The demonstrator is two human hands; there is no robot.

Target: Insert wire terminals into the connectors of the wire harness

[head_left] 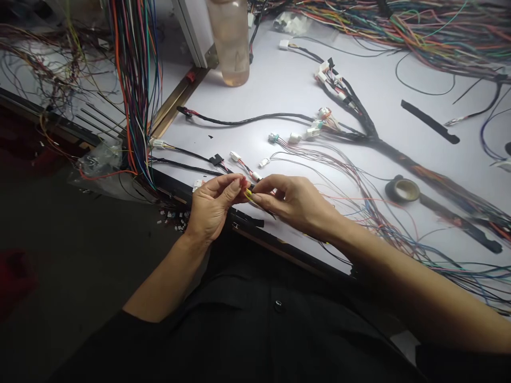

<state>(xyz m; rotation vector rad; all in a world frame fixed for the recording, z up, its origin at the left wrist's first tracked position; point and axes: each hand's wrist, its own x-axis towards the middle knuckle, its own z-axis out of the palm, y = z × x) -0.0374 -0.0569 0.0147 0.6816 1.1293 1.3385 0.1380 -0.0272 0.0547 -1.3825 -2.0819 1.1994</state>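
Close to the table's front edge, my left hand (pixel 211 207) pinches a small red connector (pixel 243 183) between thumb and fingers. Facing it, my right hand (pixel 297 201) has a thin yellow wire (pixel 249 195) between thumb and fingertips, its end right at the red piece. Whether the wire sits inside the connector is hidden by the fingers. Just beyond my hands lie a black connector (pixel 216 159) and a white connector (pixel 235 156) on short leads. A white plug (pixel 264 161) on grey wires rests farther right.
A taped wiring harness (pixel 393 151) branches across the white table (pixel 275 80). Beside it stands a roll of dark tape (pixel 403 190). A plastic bottle (pixel 230 48) stands at the back. Bundled wires (pixel 136 69) hang at left, near a clear plastic bag (pixel 106 159).
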